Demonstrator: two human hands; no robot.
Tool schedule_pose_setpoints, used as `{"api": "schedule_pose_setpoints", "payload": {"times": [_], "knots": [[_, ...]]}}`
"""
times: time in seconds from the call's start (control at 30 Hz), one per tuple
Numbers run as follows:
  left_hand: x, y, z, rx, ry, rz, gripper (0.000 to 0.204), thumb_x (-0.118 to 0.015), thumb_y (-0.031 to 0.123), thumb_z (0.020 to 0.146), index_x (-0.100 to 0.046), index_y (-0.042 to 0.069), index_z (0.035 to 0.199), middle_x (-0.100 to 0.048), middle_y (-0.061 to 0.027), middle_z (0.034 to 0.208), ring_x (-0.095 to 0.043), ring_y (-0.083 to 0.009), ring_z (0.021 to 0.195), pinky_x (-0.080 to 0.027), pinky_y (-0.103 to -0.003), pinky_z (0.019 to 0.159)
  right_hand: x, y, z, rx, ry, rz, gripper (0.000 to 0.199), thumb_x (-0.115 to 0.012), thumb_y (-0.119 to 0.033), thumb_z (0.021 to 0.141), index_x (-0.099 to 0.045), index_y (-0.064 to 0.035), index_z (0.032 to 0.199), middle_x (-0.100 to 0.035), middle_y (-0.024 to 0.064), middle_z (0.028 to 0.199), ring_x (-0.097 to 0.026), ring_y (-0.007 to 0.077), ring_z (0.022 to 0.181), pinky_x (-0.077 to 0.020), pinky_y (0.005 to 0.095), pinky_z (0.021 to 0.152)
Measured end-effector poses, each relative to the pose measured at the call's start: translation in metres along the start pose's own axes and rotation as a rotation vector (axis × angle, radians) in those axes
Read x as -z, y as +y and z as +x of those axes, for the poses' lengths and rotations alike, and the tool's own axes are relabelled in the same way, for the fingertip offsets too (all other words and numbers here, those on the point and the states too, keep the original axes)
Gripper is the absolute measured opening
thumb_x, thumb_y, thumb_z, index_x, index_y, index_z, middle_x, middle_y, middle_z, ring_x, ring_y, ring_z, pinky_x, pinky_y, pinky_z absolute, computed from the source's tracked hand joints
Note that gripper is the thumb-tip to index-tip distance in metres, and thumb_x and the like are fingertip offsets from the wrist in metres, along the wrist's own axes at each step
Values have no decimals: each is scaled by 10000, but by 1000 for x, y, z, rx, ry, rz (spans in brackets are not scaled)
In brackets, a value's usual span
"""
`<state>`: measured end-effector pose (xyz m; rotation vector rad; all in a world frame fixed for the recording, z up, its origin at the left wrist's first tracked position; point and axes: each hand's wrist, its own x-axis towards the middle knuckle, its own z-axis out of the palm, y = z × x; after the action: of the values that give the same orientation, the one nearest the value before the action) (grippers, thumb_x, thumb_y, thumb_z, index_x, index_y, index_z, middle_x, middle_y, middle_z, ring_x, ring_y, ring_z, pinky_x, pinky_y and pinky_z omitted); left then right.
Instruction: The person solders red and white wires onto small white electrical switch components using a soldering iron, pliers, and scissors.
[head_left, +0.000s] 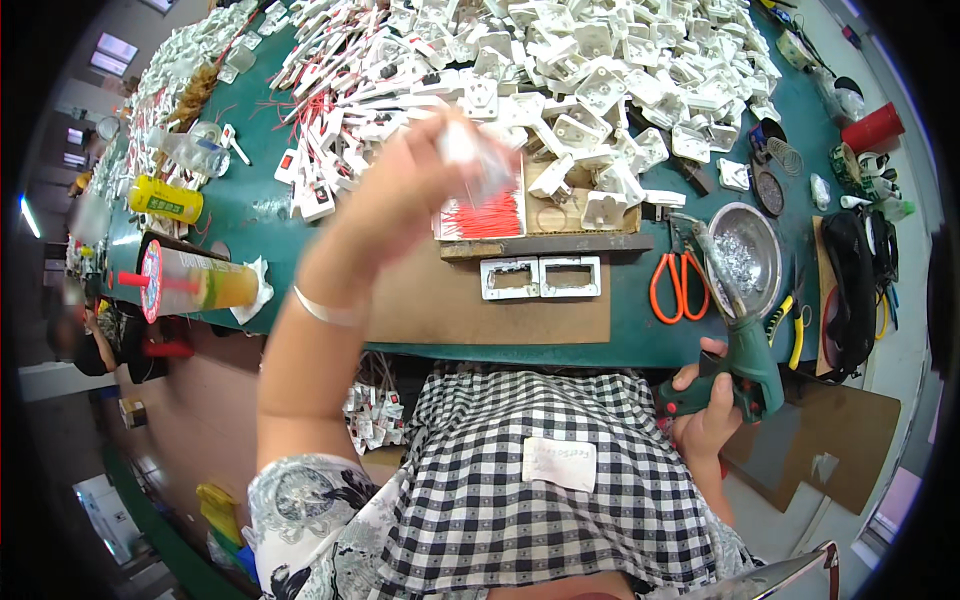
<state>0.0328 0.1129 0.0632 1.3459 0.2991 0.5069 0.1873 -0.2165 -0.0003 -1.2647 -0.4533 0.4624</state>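
Note:
My left hand [415, 175], blurred by motion, is raised over the bench with its fingers closed round a white plastic part [475, 160]; the part's exact kind is smeared. Below it lies a tray of thin red wires [485, 218]. In my right hand [708, 410] is a green electric screwdriver [750, 360], its shaft pointing away from me over a metal bowl [770, 240] of small silvery screws [738, 262]. Two joined white rectangular frames [540, 278] lie on the brown board in front of me.
White plastic housings [600, 85] are heaped across the back, beside switch pieces with red wires [330, 130]. Orange-handled scissors [680, 290] lie left of the bowl, yellow-handled pliers [798, 330] right of it. A drink cup [200, 280] and yellow bottle [165, 199] are at left.

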Motion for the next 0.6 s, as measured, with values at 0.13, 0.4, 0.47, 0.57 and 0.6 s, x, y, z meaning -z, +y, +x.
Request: {"api": "schedule_pose_setpoints", "payload": {"times": [0.13, 0.4, 0.47, 0.57, 0.6], "knots": [[-57, -32, -62, 441, 46, -482, 365, -441, 392, 973, -419, 112, 1204, -639, -180, 1024, -679, -279, 797, -563, -317, 576, -4, 2, 2, -26, -96, -12, 379, -482, -198, 927, -422, 16, 1234, -535, 176, 1161, -579, 167, 681, -490, 285, 581], [-73, -47, -80, 375, 18, -559, 419, -544, 199, 940, -360, 85, 1298, -510, -111, 1184, -575, -210, 1044, -518, -345, 870, 0, 4, 1, -18, -95, -10, 388, -490, -184, 921, -416, 21, 1242, -539, 184, 1159, -575, 168, 675, -494, 292, 603], [-76, -44, -79, 444, 48, -92, 578, -608, 15, 852, -304, 77, 1340, -476, -61, 1100, -557, -164, 1019, -510, -302, 856, -1, 6, 1, -18, -81, -3, 390, -489, -180, 920, -413, 22, 1245, -541, 188, 1157, -575, 169, 675, -494, 293, 603], [-82, -44, -79, 258, 84, 427, 663, -679, 66, 822, -283, 61, 1353, -510, -98, 1034, -592, -176, 880, -513, -286, 754, -1, 5, 0, -25, -73, -3, 394, -487, -176, 920, -408, 26, 1250, -544, 193, 1154, -577, 170, 675, -494, 294, 603], [-85, -43, -78, 189, 148, 552, 688, -717, 135, 813, -288, 48, 1344, -551, -142, 1029, -625, -216, 813, -516, -305, 701, -1, 6, 1, -28, -91, -4, 396, -487, -176, 921, -406, 29, 1251, -545, 195, 1152, -578, 172, 675, -495, 294, 603]]}}
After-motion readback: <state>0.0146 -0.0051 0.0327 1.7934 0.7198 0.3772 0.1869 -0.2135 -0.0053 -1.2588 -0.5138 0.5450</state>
